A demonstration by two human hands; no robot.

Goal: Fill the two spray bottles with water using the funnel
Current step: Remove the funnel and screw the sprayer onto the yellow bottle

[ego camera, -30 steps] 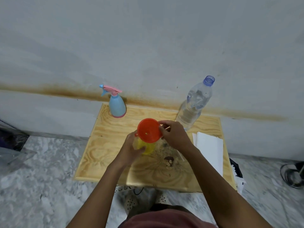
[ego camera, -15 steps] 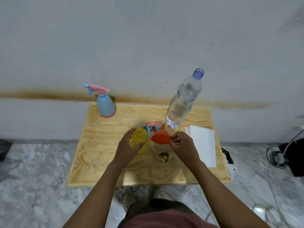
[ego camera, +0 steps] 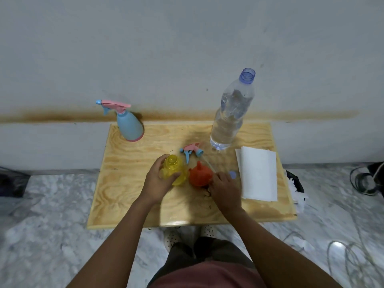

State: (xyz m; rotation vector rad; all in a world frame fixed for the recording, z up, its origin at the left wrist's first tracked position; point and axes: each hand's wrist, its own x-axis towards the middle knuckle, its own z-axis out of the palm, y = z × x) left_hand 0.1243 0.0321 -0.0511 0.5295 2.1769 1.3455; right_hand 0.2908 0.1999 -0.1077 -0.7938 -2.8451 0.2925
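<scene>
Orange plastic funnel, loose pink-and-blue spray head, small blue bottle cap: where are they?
orange plastic funnel (ego camera: 200,176): head view, cone wall.
loose pink-and-blue spray head (ego camera: 191,147): head view, pink top.
small blue bottle cap (ego camera: 233,175): head view, flat top.

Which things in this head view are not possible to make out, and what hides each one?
Head view: water level in the yellow bottle; the left hand wraps its body.
Head view: fill of the blue spray bottle; its wall is opaque.
Head view: whether the right hand pinches the orange funnel; the knuckles cover its fingertips.
</scene>
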